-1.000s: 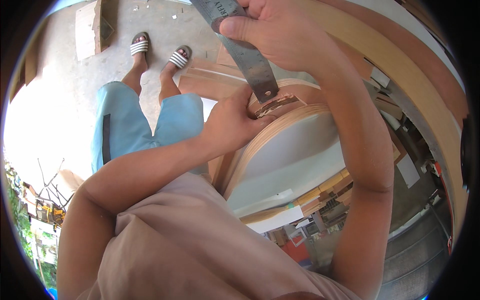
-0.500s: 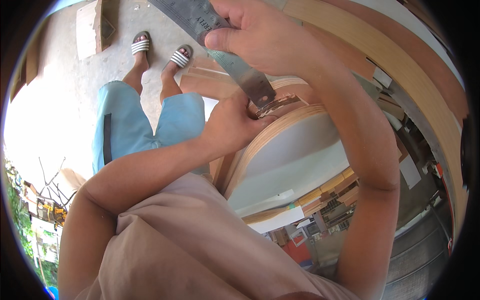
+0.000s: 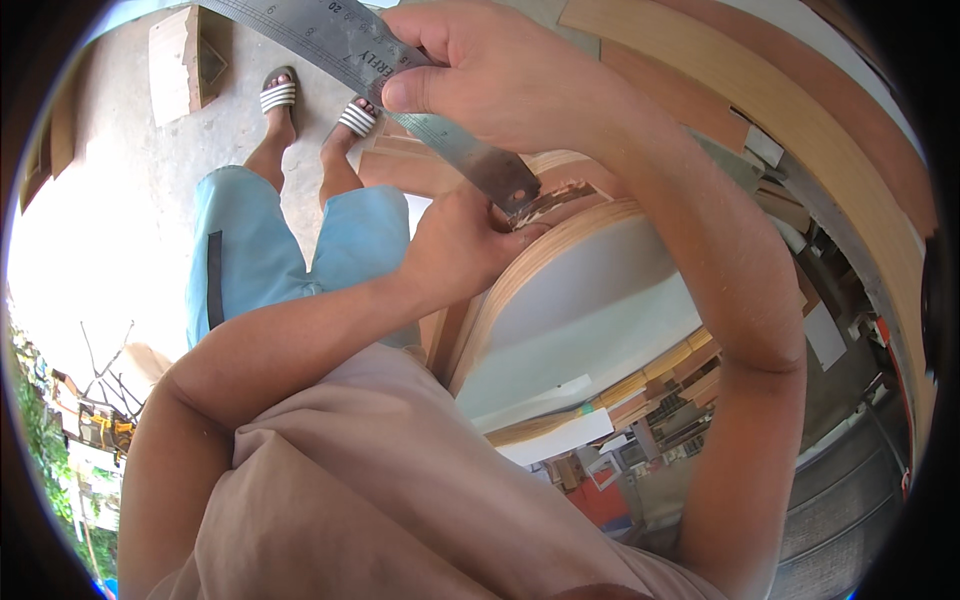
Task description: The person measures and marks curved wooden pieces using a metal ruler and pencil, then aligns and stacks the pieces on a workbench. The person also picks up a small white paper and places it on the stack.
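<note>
My right hand [image 3: 480,75] grips a steel ruler [image 3: 300,40] from above, thumb along its near side. The ruler slants down to the right, and its holed end rests by a rough, splintered brown strip [image 3: 560,200] on the curved wooden piece [image 3: 570,235]. That piece has a pale layered edge and a whitish inner face. Close under the ruler's end, my left hand [image 3: 460,245] is closed, its fingers curled and its thumb lying against the layered edge. What the left fingers hold is hidden.
A long curved wooden band [image 3: 790,110] arcs along the right. Brown boards [image 3: 400,170] lie beyond my left hand. A board-like box [image 3: 178,65] stands on the concrete floor [image 3: 235,115] near my striped sandals [image 3: 278,95]. Several wood offcuts [image 3: 670,385] show below the curved piece.
My right hand has shifted a little to the left. The ruler's far end has swung left and lower, so it lies flatter; its holed end has slid slightly left. My left hand stays nearly in place.
</note>
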Action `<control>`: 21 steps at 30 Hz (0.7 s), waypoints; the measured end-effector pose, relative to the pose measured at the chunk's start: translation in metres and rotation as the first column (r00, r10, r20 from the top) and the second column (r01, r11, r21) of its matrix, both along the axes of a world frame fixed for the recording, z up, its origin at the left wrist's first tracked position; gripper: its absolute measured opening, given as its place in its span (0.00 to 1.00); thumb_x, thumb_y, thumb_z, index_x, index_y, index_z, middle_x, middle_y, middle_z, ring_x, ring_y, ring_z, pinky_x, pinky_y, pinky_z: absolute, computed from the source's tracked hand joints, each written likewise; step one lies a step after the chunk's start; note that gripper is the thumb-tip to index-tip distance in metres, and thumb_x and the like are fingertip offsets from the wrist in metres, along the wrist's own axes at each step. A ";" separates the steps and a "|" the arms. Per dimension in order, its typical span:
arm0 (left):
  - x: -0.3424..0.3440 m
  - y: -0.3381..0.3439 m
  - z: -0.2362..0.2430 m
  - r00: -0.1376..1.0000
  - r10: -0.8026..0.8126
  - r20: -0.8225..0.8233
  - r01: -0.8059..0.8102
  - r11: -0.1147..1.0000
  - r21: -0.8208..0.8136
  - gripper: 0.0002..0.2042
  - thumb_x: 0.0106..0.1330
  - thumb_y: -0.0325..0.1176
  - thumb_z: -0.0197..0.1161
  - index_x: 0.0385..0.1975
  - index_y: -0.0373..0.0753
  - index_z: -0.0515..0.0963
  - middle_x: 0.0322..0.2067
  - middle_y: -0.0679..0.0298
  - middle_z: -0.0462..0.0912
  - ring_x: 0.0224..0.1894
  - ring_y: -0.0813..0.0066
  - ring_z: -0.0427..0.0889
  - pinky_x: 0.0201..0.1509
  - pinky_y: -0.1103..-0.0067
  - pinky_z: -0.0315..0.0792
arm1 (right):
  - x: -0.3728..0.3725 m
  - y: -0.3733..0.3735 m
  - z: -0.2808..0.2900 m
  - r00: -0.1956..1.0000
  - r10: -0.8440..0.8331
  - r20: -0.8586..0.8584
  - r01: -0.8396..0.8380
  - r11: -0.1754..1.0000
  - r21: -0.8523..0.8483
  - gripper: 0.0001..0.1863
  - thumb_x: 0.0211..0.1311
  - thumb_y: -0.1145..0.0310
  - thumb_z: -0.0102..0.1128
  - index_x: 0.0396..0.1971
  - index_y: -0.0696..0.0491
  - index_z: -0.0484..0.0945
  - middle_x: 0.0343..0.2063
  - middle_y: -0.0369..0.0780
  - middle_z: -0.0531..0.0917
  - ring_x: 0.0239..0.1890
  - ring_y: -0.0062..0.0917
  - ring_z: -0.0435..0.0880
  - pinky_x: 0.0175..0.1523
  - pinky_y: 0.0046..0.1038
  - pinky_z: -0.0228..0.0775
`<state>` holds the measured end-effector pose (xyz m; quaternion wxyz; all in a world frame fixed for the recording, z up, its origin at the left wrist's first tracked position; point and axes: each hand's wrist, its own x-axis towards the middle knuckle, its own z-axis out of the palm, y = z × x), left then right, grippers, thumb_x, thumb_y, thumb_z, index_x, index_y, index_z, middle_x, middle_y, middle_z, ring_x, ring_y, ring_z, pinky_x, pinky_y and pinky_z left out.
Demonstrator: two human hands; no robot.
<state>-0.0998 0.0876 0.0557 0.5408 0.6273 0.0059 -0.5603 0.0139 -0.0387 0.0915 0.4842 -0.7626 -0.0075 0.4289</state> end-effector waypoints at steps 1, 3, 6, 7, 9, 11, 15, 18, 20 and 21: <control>0.001 0.000 0.001 1.000 0.000 -0.024 0.001 1.000 0.010 0.23 0.58 0.44 0.70 0.45 0.33 0.77 0.31 0.50 0.85 0.36 0.53 0.85 0.41 0.66 0.77 | 0.000 0.001 -0.001 0.999 0.017 0.028 -0.016 1.000 -0.013 0.12 0.63 0.66 0.57 0.41 0.56 0.80 0.30 0.43 0.83 0.32 0.31 0.80 0.42 0.34 0.71; 0.003 0.000 0.002 0.999 -0.007 -0.034 0.007 1.000 0.007 0.22 0.58 0.43 0.69 0.45 0.33 0.77 0.30 0.50 0.85 0.35 0.53 0.85 0.39 0.67 0.77 | -0.001 0.002 -0.003 0.995 0.049 0.084 -0.045 0.998 -0.043 0.12 0.63 0.65 0.57 0.42 0.56 0.80 0.31 0.43 0.83 0.33 0.31 0.81 0.42 0.35 0.71; 0.000 0.000 0.001 1.000 0.023 0.000 -0.023 1.000 -0.005 0.22 0.59 0.43 0.69 0.46 0.33 0.77 0.29 0.50 0.85 0.33 0.54 0.85 0.38 0.67 0.76 | -0.001 0.004 -0.006 0.999 0.038 0.038 -0.037 0.999 -0.027 0.13 0.64 0.64 0.57 0.43 0.56 0.80 0.31 0.44 0.83 0.34 0.33 0.82 0.43 0.37 0.72; -0.001 0.000 0.000 0.999 0.041 0.021 -0.041 0.999 -0.011 0.22 0.59 0.44 0.69 0.46 0.34 0.77 0.28 0.50 0.84 0.33 0.54 0.85 0.38 0.67 0.76 | -0.002 0.005 -0.009 0.997 0.048 0.064 -0.046 0.998 -0.030 0.13 0.64 0.64 0.58 0.43 0.56 0.80 0.31 0.44 0.84 0.33 0.32 0.82 0.42 0.35 0.72; -0.001 0.000 0.000 0.999 0.023 -0.029 -0.023 1.000 -0.004 0.22 0.59 0.44 0.69 0.46 0.34 0.77 0.30 0.50 0.85 0.34 0.56 0.86 0.39 0.68 0.76 | -0.004 0.005 -0.013 0.991 0.071 0.114 -0.067 0.997 -0.036 0.13 0.66 0.64 0.59 0.44 0.56 0.80 0.31 0.42 0.84 0.32 0.28 0.82 0.40 0.31 0.72; -0.004 0.000 -0.003 0.998 0.051 -0.038 -0.052 0.998 -0.020 0.23 0.59 0.44 0.69 0.47 0.34 0.76 0.32 0.50 0.85 0.35 0.57 0.86 0.40 0.69 0.76 | 0.009 0.001 -0.007 0.996 0.062 0.070 -0.063 0.998 0.005 0.09 0.63 0.69 0.57 0.38 0.59 0.78 0.29 0.45 0.83 0.33 0.30 0.82 0.41 0.32 0.73; -0.012 0.000 -0.010 0.994 0.112 0.022 -0.109 0.990 -0.085 0.24 0.60 0.45 0.68 0.49 0.34 0.74 0.36 0.51 0.85 0.38 0.59 0.86 0.43 0.70 0.76 | 0.007 -0.002 -0.016 0.997 -0.042 0.057 0.038 0.997 0.072 0.09 0.60 0.71 0.57 0.36 0.62 0.78 0.28 0.51 0.83 0.34 0.36 0.83 0.43 0.35 0.73; -0.012 0.000 -0.012 0.993 0.103 0.061 -0.097 0.991 -0.097 0.24 0.61 0.46 0.68 0.49 0.34 0.74 0.38 0.51 0.85 0.41 0.58 0.85 0.45 0.70 0.76 | 0.005 -0.004 -0.020 0.996 -0.069 0.054 0.063 0.994 0.094 0.09 0.60 0.72 0.56 0.36 0.63 0.78 0.30 0.51 0.83 0.35 0.35 0.83 0.42 0.35 0.73; -0.011 -0.001 -0.011 0.993 0.094 0.071 -0.087 0.991 -0.101 0.24 0.61 0.46 0.68 0.49 0.34 0.75 0.39 0.51 0.84 0.42 0.58 0.85 0.46 0.70 0.76 | 0.005 -0.004 -0.017 0.997 -0.060 0.050 0.056 0.995 0.085 0.10 0.60 0.72 0.56 0.37 0.63 0.78 0.30 0.51 0.83 0.35 0.35 0.83 0.43 0.35 0.73; -0.009 -0.001 -0.010 0.994 0.088 0.069 -0.081 0.991 -0.102 0.24 0.61 0.46 0.68 0.49 0.34 0.75 0.40 0.51 0.84 0.42 0.58 0.85 0.47 0.70 0.75 | 0.006 -0.003 -0.014 0.997 -0.056 0.048 0.052 0.995 0.083 0.10 0.60 0.72 0.56 0.37 0.63 0.78 0.31 0.51 0.83 0.35 0.34 0.83 0.43 0.35 0.73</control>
